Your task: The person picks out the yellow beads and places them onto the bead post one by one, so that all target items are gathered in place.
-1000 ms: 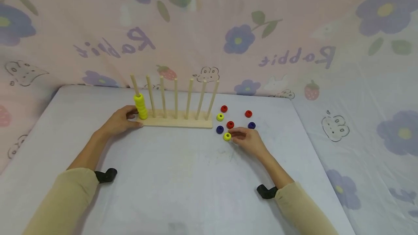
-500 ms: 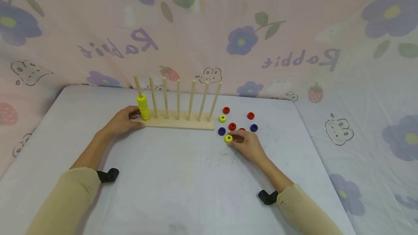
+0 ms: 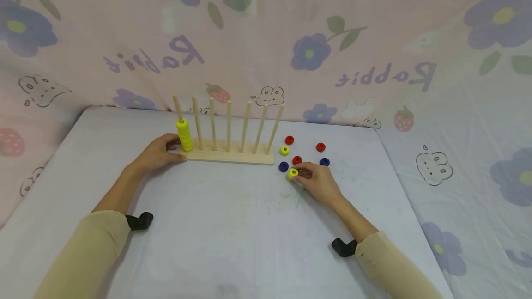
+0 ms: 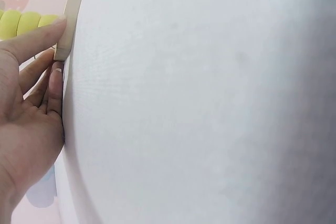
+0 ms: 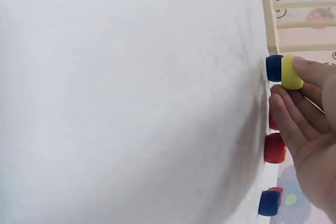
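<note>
A wooden peg stand (image 3: pixel 228 156) with several upright pegs stands toward the back of the table. Several yellow beads (image 3: pixel 184 135) are stacked on its leftmost peg. My left hand (image 3: pixel 160 152) holds the left end of the base, thumb at the front edge and fingers behind; in the left wrist view the thumb lies on the base (image 4: pixel 68 35). Right of the stand, my right hand (image 3: pixel 320 182) pinches a yellow bead (image 5: pixel 291 73) between thumb and finger. In the right wrist view this bead is raised off the tabletop, overlapping a blue bead (image 5: pixel 273 68).
Near the right hand lie loose beads: a yellow one (image 3: pixel 284 150), a dark blue one (image 3: pixel 283 166), another blue one (image 3: pixel 324 162) and several red ones (image 3: pixel 297 160). A patterned cloth (image 3: pixel 249 35) hangs behind the white tabletop (image 3: pixel 232 225).
The right hand has taken the yellow bead between its fingertips and lifted it slightly. The left hand keeps its hold on the stand. The whole head view has shifted a little.
</note>
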Motion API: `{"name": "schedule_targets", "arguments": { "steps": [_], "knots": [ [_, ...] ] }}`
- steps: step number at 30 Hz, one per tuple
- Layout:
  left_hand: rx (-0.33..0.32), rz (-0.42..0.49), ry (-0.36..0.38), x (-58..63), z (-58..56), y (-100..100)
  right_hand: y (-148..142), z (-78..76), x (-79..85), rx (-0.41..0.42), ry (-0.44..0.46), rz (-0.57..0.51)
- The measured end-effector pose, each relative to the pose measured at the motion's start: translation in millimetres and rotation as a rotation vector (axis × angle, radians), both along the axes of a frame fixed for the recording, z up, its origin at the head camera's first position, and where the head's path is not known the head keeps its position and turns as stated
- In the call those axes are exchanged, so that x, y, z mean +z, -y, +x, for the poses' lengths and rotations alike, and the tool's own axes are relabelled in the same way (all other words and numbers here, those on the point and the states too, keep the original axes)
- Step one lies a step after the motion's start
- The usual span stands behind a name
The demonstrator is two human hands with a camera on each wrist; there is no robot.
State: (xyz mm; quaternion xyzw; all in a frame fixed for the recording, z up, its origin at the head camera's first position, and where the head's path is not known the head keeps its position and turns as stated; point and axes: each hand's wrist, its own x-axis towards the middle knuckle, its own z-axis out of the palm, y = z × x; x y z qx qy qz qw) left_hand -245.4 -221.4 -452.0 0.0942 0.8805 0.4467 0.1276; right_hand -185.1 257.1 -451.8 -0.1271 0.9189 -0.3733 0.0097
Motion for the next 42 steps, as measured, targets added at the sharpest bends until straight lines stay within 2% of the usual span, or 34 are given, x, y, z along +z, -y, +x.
{"name": "schedule_targets", "arguments": {
  "steps": [4,11,17,23,32,42],
  "knots": [
    [0.000,-0.003,-0.006,1.5,0.0,0,-1,-4.7,9.4,0.010,-0.012,-0.032],
    [-0.003,0.004,0.011,-1.2,0.0,-2,-6,-11.3,24.3,0.034,-0.058,-0.189],
    [0.000,0.002,-0.001,-3.0,-0.4,-1,-3,-18.3,41.8,0.034,-0.094,-0.263],
    [-0.006,0.003,-0.007,-1.7,-0.4,0,12,-12.9,79.2,0.059,-0.131,-0.257],
    [-0.003,0.006,-0.009,-0.3,0.5,0,22,-21.0,105.9,0.078,-0.215,-0.246],
    [0.003,-0.006,-0.001,1.0,-0.3,-1,34,-37.3,138.6,0.105,-0.281,-0.255]
  ]
}}
